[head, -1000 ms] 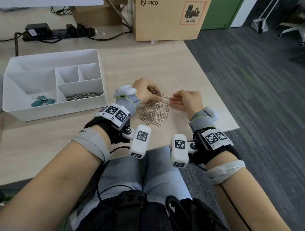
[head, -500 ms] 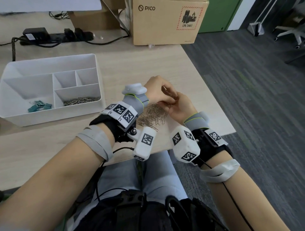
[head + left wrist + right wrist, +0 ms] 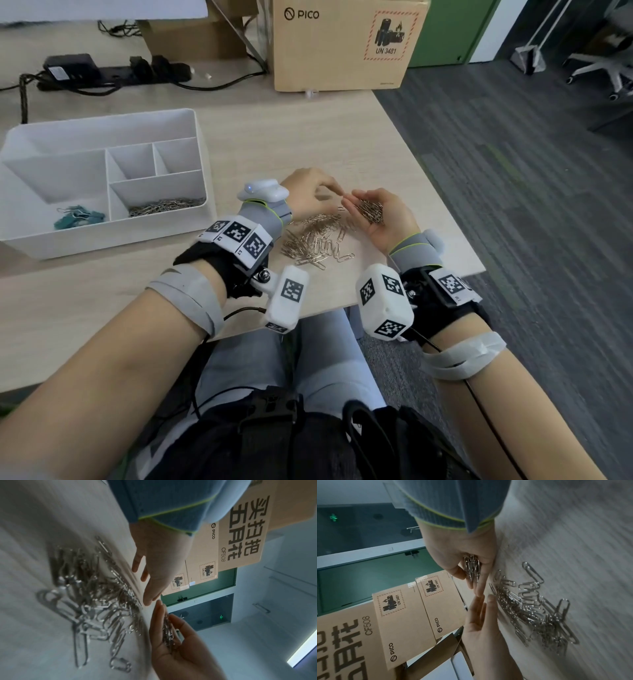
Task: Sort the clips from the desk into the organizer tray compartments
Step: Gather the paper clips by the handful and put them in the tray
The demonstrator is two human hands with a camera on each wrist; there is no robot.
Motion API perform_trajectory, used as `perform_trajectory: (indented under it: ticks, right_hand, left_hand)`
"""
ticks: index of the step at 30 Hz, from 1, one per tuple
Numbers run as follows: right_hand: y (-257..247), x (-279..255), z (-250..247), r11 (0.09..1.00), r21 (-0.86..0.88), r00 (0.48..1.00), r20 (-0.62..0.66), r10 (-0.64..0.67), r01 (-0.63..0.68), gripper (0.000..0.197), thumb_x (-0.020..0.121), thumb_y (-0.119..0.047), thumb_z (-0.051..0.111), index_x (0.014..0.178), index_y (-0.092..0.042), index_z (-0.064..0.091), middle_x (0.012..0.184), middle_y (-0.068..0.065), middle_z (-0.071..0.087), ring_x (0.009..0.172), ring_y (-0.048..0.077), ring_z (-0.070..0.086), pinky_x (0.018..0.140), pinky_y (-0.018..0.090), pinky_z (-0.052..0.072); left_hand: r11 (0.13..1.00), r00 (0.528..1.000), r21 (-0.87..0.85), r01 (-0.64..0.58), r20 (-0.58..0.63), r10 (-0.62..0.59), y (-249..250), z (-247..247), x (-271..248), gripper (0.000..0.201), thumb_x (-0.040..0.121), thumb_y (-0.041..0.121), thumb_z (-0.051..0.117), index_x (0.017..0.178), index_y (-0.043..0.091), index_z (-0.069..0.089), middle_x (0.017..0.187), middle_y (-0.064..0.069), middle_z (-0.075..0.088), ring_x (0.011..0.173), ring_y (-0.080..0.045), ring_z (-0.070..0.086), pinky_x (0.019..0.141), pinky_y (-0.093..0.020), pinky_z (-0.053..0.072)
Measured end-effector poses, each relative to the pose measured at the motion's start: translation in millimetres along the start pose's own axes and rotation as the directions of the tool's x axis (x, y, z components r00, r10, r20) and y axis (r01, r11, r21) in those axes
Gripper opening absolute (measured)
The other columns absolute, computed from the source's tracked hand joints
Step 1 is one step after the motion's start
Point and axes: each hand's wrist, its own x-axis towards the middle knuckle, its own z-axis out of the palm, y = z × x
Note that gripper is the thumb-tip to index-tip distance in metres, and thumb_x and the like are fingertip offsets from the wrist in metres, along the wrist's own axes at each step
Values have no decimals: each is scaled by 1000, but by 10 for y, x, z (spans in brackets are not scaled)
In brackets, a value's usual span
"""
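A loose pile of silver paper clips [image 3: 315,240] lies on the desk near its front edge. My right hand [image 3: 383,222] is turned palm up just right of the pile. It cups a bunch of paper clips [image 3: 371,212], with thumb and fingers curled round them [image 3: 471,566]. My left hand [image 3: 325,190] hovers over the pile's far side. Its fingers [image 3: 150,582] are straight and empty, the tips nearly touching the right fingertips. The white organizer tray [image 3: 205,205] stands to the left. Paper clips [image 3: 168,205] fill its front right compartment; teal binder clips [image 3: 78,217] lie in the left one.
A PICO cardboard box [image 3: 342,44] stands at the desk's back, with a black power strip [image 3: 113,73] and cables to its left. The desk's right edge [image 3: 445,192] runs close beside my right hand; grey carpet lies beyond it. The tray's two small back compartments hold nothing.
Both hands were down on the pile a second ago. They then came together, and now the right hand has turned palm up with a bunch of clips while the left hand's fingers have straightened.
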Motion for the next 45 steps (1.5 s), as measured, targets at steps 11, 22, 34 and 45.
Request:
perform_trajectory:
  ticks: [11,22,34,45]
  right_hand:
    - [41,-104,-69,999,34,1000,-18,-17,18,18,91,3,38,87,7,56,82,23,62,76,31,64,69,31,59]
    - [174,-192,34,996,90,1000,12,-16,15,20,91,8,32,92,10,52,89,27,60,89,37,62,62,34,60]
    - [203,-246,29,992,123,999,13,34,-35,21,94,3,32,91,8,53,93,27,59,119,40,54,71,38,57]
    - [205,-127,15,983,160,996,11,93,-94,25,96,-7,34,94,10,53,133,29,49,120,41,52,76,45,58]
  left_hand:
    - [986,991,143,-89,117,73,20,93,-129,37,65,31,80,97,15,70,100,-11,62,94,-26,57,78,-28,41]
    - [957,988,289,-31,154,-14,-152,-20,-524,78,50,49,84,120,33,54,127,3,43,120,-22,32,99,-39,31]
    - [994,996,75,-83,-5,83,-213,53,-463,31,65,27,81,92,16,71,88,2,53,78,-14,50,78,-32,45]
    - [997,999,-63,-33,-40,31,-262,15,-355,18,69,12,78,83,5,70,75,-8,64,62,-14,56,65,-25,47]
